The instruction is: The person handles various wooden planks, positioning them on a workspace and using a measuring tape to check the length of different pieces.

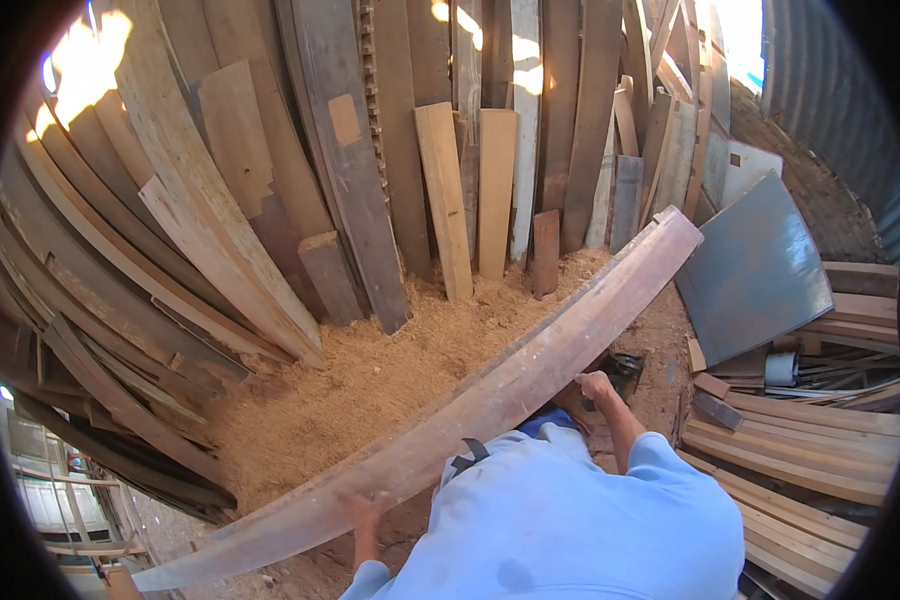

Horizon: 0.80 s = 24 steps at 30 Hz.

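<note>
A long, broad wooden plank [530,365] runs slantwise across the view, from the lower left to the upper right. My left hand [364,508] is on its near edge toward the lower left, gripping it, though motion blurs the fingers. Farther right, my right hand [598,388] is closed just past the plank's near edge. Against its far side is a dark tool-like object [625,372], partly hidden; what the fingers hold cannot be made out.
Many boards [335,150] lean upright along the far side and left. Sawdust [380,380] covers the ground beyond the plank. On the right are stacked timber [810,450], a grey-blue sheet panel [755,270], a pale cylindrical container [781,369] and a corrugated wall [850,110].
</note>
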Motion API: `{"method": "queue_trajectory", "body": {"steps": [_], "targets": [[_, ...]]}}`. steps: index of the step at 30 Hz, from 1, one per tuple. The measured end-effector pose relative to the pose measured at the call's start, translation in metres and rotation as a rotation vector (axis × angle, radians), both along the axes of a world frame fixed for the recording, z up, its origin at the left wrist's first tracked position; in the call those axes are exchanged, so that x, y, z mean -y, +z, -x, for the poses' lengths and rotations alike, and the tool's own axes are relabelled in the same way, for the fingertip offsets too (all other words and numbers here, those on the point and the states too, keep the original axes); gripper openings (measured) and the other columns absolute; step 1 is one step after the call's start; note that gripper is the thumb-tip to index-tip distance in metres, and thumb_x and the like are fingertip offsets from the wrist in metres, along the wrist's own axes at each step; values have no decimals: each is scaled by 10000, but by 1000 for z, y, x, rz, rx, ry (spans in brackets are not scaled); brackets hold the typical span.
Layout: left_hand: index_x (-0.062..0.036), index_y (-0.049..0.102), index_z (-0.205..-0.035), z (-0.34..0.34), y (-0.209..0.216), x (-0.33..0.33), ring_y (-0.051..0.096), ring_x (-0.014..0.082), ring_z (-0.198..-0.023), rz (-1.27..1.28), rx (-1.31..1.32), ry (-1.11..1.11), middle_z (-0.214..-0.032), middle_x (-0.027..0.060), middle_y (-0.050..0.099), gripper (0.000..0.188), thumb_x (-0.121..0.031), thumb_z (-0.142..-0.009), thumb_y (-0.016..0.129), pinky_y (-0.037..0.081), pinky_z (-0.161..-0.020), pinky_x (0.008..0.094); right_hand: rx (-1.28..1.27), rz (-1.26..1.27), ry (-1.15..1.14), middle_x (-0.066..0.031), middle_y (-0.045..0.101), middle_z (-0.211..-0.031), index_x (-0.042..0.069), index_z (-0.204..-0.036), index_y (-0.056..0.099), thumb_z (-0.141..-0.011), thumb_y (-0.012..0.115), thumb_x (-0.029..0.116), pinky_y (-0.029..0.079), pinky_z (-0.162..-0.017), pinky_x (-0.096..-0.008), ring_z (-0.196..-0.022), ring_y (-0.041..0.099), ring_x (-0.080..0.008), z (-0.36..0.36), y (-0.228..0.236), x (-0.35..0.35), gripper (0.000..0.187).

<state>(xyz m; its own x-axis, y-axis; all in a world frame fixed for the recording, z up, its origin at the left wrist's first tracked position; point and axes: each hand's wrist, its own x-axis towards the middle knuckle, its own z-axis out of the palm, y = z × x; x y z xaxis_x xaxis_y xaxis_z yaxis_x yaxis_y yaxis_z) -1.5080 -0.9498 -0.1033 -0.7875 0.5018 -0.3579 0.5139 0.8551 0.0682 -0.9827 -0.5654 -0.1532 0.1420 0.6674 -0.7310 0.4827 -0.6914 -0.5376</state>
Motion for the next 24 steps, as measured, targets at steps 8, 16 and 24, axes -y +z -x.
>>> {"method": "queue_trajectory", "body": {"steps": [8,16,24], "targets": [[6,111,-1545,-84,-4,-83,-15,686,-1374,-62,-127,-802,-1487,492,40,892,-254,-873,636,32,-1070,774,-235,-49,-640,-146,684,-952,-88,-1047,682,-838,690,193,493,-635,-405,-713,630,-246,49,23,5,351],[-11,110,-1551,-81,13,-89,56,687,-1368,77,27,-790,-1490,483,70,946,-230,-831,684,84,-1081,760,-257,-89,-522,-128,694,-871,-74,-956,715,-783,715,152,489,-632,-368,-710,629,-228,7,14,20,285],[-99,249,-1531,-29,82,-135,417,457,-1339,314,394,-966,-1440,300,421,992,-220,-702,780,371,-1096,504,-182,-280,-260,-101,710,-890,-42,-1026,721,-830,748,234,499,-697,-341,-752,635,-188,35,115,-2,340]]}}
